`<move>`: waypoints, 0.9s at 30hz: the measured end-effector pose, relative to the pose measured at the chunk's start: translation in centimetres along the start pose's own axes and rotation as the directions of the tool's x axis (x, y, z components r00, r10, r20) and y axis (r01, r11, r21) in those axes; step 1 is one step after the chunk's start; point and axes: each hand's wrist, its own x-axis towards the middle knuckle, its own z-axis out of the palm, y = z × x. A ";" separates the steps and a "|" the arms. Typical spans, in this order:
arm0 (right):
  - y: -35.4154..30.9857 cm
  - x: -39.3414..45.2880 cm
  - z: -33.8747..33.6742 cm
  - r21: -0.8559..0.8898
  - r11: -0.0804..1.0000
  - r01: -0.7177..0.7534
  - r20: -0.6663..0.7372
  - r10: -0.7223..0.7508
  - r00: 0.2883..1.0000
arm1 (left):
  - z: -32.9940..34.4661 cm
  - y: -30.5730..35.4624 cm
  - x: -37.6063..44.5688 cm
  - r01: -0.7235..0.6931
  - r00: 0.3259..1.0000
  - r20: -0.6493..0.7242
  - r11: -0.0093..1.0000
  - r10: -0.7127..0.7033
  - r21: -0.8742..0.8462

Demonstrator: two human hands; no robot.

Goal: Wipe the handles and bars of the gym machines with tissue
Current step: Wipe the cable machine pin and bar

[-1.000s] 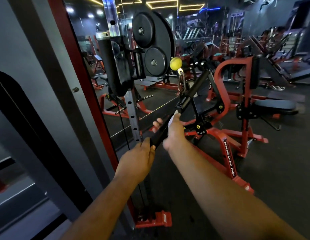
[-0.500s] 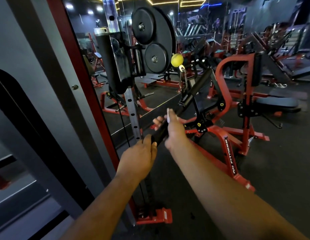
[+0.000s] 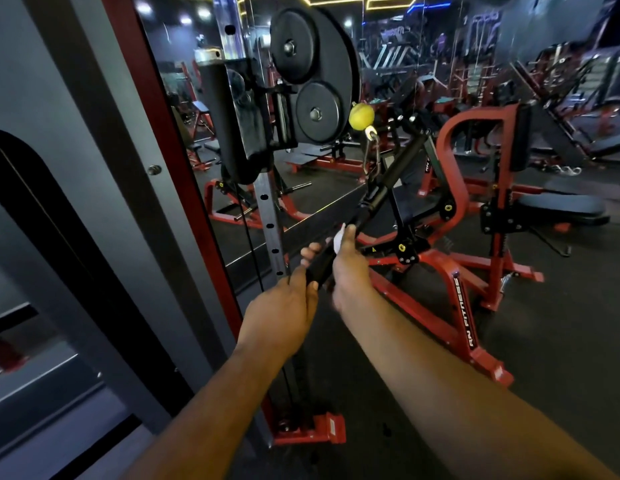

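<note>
**Two hands on the black bar**

A white tissue [image 3: 339,239] sits squeezed against a long black bar [image 3: 377,199]. The right hand [image 3: 350,268] wraps its fingers around the bar with the tissue tucked under them, so only a small white bit pokes out near the thumb. The fingertips show on the far side of the bar.

The left hand [image 3: 280,313] grips the near, low end of the same bar, just below the right hand. The two hands almost touch.

The bar tilts up and away to the right. Near its middle, a silver clip [image 3: 370,152] joins it to a yellow ball [image 3: 361,116].

Just left of the ball is a big black round plate [image 3: 313,72] with two smaller round discs on it. It sits on a grey metal post [image 3: 270,216] with holes down it. A thin black cable [image 3: 253,247] runs down beside the post to a red foot [image 3: 315,429] on the dark floor.

Right of the bar stands a red machine [image 3: 464,306] with white letters on its leg. Behind the post is a mirror [image 3: 197,133] with a red edge, and a grey wall [image 3: 59,98] is on the left.
</note>
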 end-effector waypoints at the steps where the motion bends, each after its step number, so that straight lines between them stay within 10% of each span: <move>1: 0.2 0.0 -0.1 -0.005 1.000 -0.002 0.005 0.002 1.000 | 0.1 -0.3 0.1 0.002 1.000 0.006 1.000 -0.002 -0.007; 8: -5.3 3.9 0.1 0.200 0.971 0.130 -0.145 -0.102 0.984 | 1.0 0.0 -0.2 -0.005 1.000 0.027 0.997 0.007 -0.073; 18: 5.2 -5.7 -1.8 -0.167 0.986 0.016 0.315 0.038 0.948 | 1.4 -1.2 0.0 -0.059 0.990 -0.143 0.895 -0.005 -0.442; 22: 6.2 -6.3 -4.1 -0.548 0.831 0.093 0.238 0.049 0.970 | 1.4 -2.0 0.0 -0.015 0.999 -0.054 0.945 -0.003 -0.326; 27: 2.8 -0.5 -8.4 -0.481 0.875 0.051 -0.091 -0.107 0.990 | 0.5 -2.0 1.2 -0.002 0.999 0.047 0.999 0.003 -0.038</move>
